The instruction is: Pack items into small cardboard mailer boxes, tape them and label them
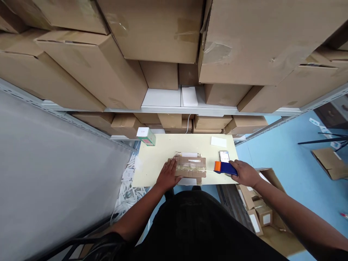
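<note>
A small brown cardboard box (187, 160) lies on the pale yellow table (152, 159), with a strip of shiny clear tape (191, 169) along its top. My left hand (167, 176) rests on the left end of the box, fingers stretched out over its edge. To the right of the box, my right hand (244, 173) is closed round a blue tape dispenser (227, 168) with an orange front. A thin line of tape seems to run from the dispenser to the box's right end. Just behind the dispenser lies a small item with a white label (224, 156).
A green and white box (146, 136) stands at the table's back left, and a white card (218, 141) lies at the back right. Shelves (168, 108) full of cartons rise behind. An open carton (285, 232) holding smaller boxes stands at lower right; white scraps (127, 190) lie left.
</note>
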`<state>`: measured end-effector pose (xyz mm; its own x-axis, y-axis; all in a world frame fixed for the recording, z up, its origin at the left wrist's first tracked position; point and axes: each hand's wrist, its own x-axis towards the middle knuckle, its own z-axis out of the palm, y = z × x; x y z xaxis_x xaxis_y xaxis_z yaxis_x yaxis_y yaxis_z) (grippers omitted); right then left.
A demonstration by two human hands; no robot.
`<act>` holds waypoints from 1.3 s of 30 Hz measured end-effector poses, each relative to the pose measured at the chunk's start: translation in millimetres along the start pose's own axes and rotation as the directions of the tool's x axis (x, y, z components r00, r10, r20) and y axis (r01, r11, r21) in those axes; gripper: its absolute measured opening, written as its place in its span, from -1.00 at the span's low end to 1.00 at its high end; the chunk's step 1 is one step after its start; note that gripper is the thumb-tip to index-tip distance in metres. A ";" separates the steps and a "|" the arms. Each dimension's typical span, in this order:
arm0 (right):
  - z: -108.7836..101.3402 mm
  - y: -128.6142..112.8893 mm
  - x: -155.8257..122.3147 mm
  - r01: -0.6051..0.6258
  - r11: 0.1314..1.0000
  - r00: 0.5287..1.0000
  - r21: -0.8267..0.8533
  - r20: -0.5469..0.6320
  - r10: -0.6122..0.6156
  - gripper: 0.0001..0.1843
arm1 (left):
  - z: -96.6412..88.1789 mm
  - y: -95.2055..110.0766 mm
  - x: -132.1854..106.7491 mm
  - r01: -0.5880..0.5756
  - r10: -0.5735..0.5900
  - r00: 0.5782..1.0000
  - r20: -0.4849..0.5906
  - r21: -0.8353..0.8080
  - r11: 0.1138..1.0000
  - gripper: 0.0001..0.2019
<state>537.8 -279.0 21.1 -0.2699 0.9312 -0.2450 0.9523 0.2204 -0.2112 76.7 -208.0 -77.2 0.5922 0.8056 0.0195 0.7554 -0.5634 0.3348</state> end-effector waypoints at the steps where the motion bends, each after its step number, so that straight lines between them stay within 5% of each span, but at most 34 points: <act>1: 4.1 -0.9 4.9 -0.005 1.000 1.000 -0.019 0.013 0.006 -0.34 | 0.0 0.0 0.4 -0.004 0.004 1.000 0.000 -0.002 1.000 -0.06; 6: 29.1 -15.9 39.4 -0.043 0.997 0.996 -0.068 0.077 0.048 -0.27 | 1.2 -0.3 1.7 -0.010 0.010 1.000 0.017 0.008 1.000 -0.04; 10: 43.1 -29.6 63.7 -0.142 0.986 0.983 0.084 0.130 0.130 -0.34 | 3.8 -3.4 1.6 -0.010 0.010 1.000 0.017 -0.009 1.000 -0.03; 16: 56.2 -39.4 64.6 -0.510 0.776 0.839 0.370 0.415 0.353 -0.69 | 7.4 -8.2 -0.3 -0.018 0.018 1.000 -0.007 -0.038 0.999 -0.04; 21: 80.3 -56.3 24.5 -0.631 0.687 0.762 0.359 0.451 0.464 -0.68 | 8.7 -7.2 -1.5 -0.019 0.017 0.999 -0.032 -0.064 0.998 -0.02; 27: 109.8 -66.0 4.5 -0.747 0.336 0.597 0.573 0.356 0.719 -0.47 | 6.9 -9.5 -2.8 -0.043 0.036 0.998 -0.054 -0.144 0.989 -0.09; 29: 113.8 -67.1 15.7 -0.744 0.353 0.581 0.568 0.287 0.762 -0.49 | 6.5 -9.3 -3.7 -0.038 0.025 0.997 -0.070 -0.193 0.980 -0.21; 32: 117.7 -69.6 42.9 -0.729 0.466 0.619 0.502 0.194 0.761 -0.60 | 6.3 -7.1 -5.9 0.016 -0.037 0.997 -0.074 -0.277 0.961 -0.29; 39: 130.3 -78.6 91.6 -0.716 0.598 0.681 0.360 0.175 0.711 -0.62 | -0.1 -4.0 -17.7 0.319 -0.364 0.931 0.020 -0.528 0.787 -0.16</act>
<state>419.6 -248.8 -108.1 0.4679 0.7404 -0.4826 0.7115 -0.6395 -0.2912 63.2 -219.9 -78.8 0.2815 0.9517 -0.1225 0.6353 -0.0892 0.7671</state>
